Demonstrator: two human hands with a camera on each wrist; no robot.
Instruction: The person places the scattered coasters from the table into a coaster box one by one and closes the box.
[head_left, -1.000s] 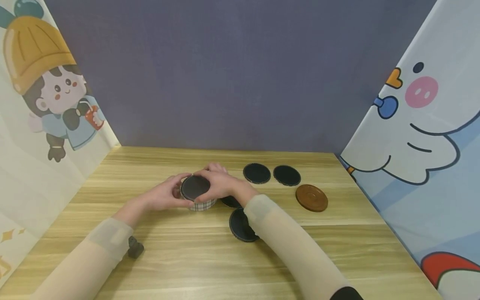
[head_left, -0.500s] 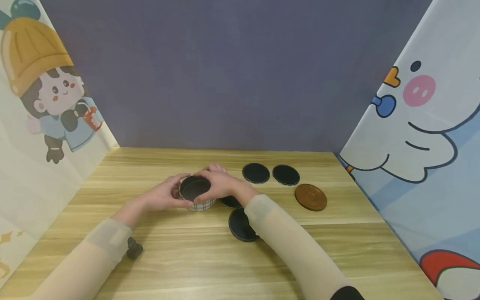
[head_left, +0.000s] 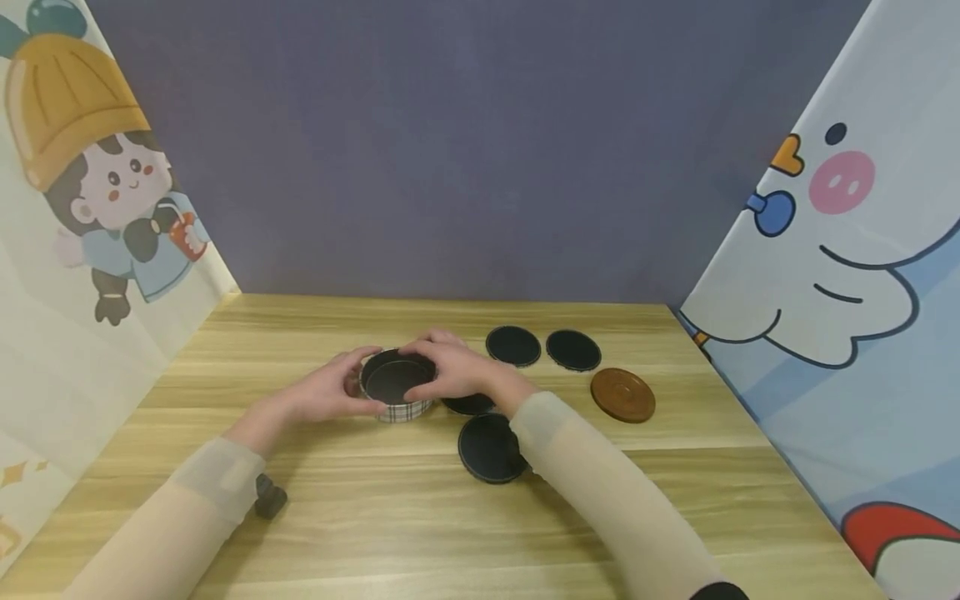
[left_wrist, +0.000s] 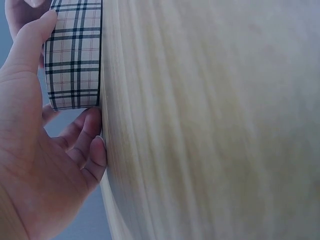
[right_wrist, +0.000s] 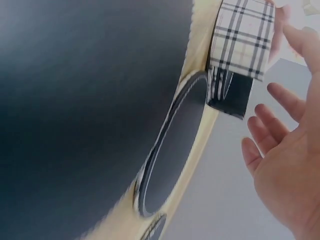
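A round holder with a plaid outer wall (head_left: 406, 412) and a dark inside stands on the wooden table. My left hand (head_left: 330, 390) grips its left side; in the left wrist view the thumb rests on the plaid wall (left_wrist: 75, 65). At the holder's right, my right hand (head_left: 455, 371) has its thumb and fingers spread round the rim. The right wrist view shows those fingers (right_wrist: 270, 120) loosely bent, apart from the wall, beside a gap in it where dark edges show. A black round coaster (head_left: 468, 404) lies partly under my right hand, and another (head_left: 491, 448) sits nearer me.
Two black coasters, one at the back (head_left: 513, 346) and one beside it (head_left: 573, 350), lie right of the holder. Farther right is a brown round disc (head_left: 623, 396). A small dark object (head_left: 270, 497) shows by my left sleeve. A grey panel (head_left: 465, 150) closes off the back.
The black disc level with the holder's rim one second ago has dropped inside it. My right hand has shifted slightly to the right and loosened from the holder; my left hand stays put.
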